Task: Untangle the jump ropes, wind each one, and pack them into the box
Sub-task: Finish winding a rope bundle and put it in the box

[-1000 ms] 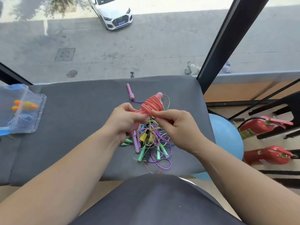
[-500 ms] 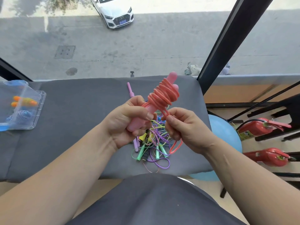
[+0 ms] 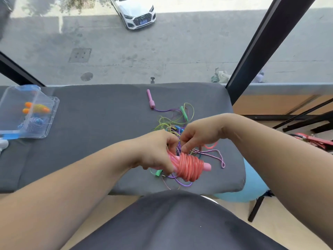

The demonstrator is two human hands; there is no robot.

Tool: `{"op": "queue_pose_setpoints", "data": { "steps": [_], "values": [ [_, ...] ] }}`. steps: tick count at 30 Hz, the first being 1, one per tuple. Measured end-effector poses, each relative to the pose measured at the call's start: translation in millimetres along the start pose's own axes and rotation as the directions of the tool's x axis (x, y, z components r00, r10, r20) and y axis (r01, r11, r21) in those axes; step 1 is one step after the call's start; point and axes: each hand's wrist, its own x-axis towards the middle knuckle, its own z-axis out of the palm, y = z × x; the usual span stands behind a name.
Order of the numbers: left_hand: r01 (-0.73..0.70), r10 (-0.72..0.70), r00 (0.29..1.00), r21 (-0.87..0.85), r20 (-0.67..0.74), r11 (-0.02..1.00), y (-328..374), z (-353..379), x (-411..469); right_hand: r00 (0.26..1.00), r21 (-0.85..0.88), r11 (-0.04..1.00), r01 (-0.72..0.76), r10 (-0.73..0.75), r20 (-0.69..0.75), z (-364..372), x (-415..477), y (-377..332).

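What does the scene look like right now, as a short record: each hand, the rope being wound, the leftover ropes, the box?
left hand: grips the handle end of the coral rope
right hand: pinches the rope's loose end at the coil
coral rope: coiled round its pink handles, above the cushion
tangle: green, purple and yellow ropes loose on the cushion
box: clear, open, far left; holds an orange rope and a blue rope
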Motion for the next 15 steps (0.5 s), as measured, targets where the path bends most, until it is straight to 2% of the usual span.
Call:
{"op": "queue_pose_setpoints", "data": {
  "steps": [3, 6, 7, 10, 12, 15],
  "values": [
    [0.028, -0.002, 0.991, 0.199, -0.132, 0.98, -11, 7, 13, 0.991, -0.023, 0.997, -0.077, 0.073, -0.114, -3, 14, -16],
    [0.108, -0.031, 0.947, 0.225, -0.32, 0.968, -24, 1, 22, 0.929, -0.198, 0.971, -0.137, 0.057, -0.366, -1, 23, -36],
    [0.123, -0.051, 0.927, 0.174, -0.371, 0.977, -28, -2, 26, 0.896, -0.232, 0.96, -0.159, 0.042, -0.442, 0, 25, -39],
    [0.111, -0.168, 0.893, -0.157, -0.418, 0.981, -37, -7, 34, 0.827, -0.289, 0.938, -0.191, -0.005, -0.563, 10, 25, -41],
    [0.105, -0.215, 0.873, -0.263, -0.438, 0.959, -40, -8, 38, 0.765, -0.203, 0.964, -0.172, 0.001, -0.644, 22, 25, -40],
    [0.057, -0.246, 0.844, -0.378, -0.476, 0.924, -36, -9, 41, 0.632, -0.033, 0.996, -0.078, 0.024, -0.775, 39, 28, -39]
  ]
}}
